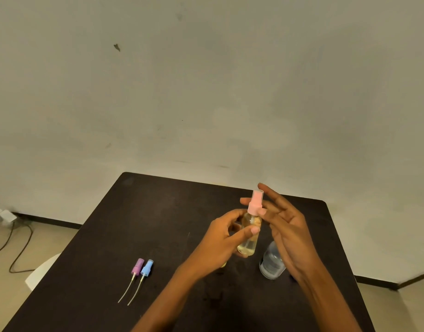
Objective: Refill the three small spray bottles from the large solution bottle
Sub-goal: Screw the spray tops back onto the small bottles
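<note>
Turning the pink top (255,203) on a small spray bottle (248,243), just left of the large solution bottle (269,264).

The left hand (218,243) grips the small spray bottle and holds it up, above and just left of the large solution bottle. The right hand (287,228) has straight fingers that touch the pink top. I think the top is being turned, but I cannot tell which way. Keep the small bottle straight up so nothing spills, and turn gently. A purple top (137,267) and a blue top (146,268) lie side by side, well left of the large solution bottle.
</note>
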`<action>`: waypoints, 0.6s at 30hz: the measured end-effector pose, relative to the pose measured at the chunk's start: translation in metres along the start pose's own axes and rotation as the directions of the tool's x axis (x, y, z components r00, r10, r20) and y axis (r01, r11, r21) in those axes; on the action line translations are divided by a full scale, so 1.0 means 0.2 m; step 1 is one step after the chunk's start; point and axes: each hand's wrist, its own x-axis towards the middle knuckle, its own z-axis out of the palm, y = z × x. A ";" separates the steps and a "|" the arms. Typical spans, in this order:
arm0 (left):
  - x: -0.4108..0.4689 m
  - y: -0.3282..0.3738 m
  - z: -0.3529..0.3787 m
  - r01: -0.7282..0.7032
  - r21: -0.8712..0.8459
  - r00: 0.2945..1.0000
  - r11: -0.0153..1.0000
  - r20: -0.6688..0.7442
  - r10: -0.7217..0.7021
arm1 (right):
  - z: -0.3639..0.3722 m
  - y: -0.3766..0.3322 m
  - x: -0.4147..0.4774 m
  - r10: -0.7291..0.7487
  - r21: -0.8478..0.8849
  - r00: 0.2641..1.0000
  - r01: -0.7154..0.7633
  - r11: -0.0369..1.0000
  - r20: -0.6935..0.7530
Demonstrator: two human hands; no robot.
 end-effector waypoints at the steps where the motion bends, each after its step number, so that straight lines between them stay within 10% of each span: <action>1: 0.00 0.00 0.00 0.000 -0.004 1.000 1.000 0.003 0.000 | 0.00 0.00 0.00 -0.006 -0.002 1.000 0.006 1.000 -0.014; 18: 0.00 0.00 0.00 -0.017 -0.012 1.000 1.000 0.001 0.017 | 0.00 0.01 0.00 -0.017 -0.018 0.998 0.015 1.000 -0.068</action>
